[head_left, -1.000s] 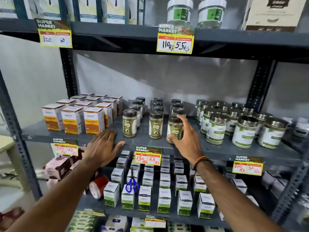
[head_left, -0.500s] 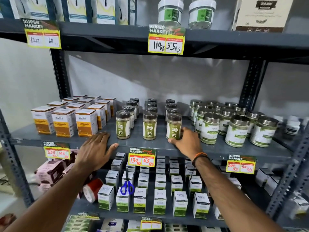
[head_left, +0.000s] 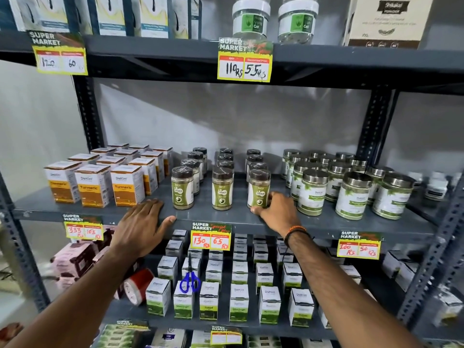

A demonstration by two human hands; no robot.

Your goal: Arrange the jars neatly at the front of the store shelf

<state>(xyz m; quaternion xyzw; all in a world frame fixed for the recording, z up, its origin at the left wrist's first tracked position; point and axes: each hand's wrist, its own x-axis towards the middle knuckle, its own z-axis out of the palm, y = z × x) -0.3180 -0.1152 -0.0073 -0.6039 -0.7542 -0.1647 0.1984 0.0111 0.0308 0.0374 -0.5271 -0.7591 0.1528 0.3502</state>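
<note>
As the right hand (head_left: 277, 213) cups the upright brown-lidded green-labelled jar (head_left: 258, 189), centre frame:
Its grip wraps the jar's base; the flat, unclasped left hand (head_left: 140, 224) lies farther off.

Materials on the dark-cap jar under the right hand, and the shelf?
Front jar: looks like clear plastic with a dark brown cap under glossy shrink wrap; crinkled highlights show on top. Glass not excluded. Shelf: seems painted steel, matte grey, with perforated uprights. Right hand touches the jar's base.

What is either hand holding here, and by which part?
The right hand grips the rightmost front dark-lidded jar low at its base. The left hand lies flat on the shelf edge.
</note>
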